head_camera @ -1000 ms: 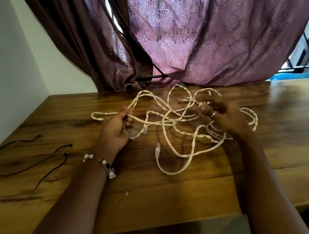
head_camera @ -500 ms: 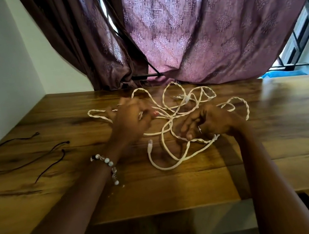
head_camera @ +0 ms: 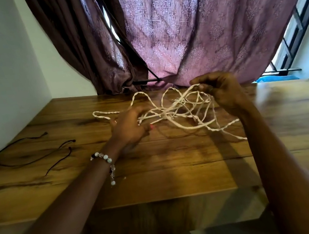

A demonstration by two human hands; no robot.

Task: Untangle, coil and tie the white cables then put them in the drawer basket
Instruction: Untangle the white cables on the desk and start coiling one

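Head view: the white cables [head_camera: 179, 110] lie in a tangle on the far middle of the wooden surface [head_camera: 179, 170], partly lifted. The left hand [head_camera: 130, 127] grips strands at the tangle's left side. The right hand [head_camera: 221, 92], raised, pinches a loop at the right. Thin black cords [head_camera: 32, 156] lie at far left, near the wall.

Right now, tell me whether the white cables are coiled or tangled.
Tangled. The white cables cross in loose loops between the left hand and the raised right hand, both gripping strands above the table.
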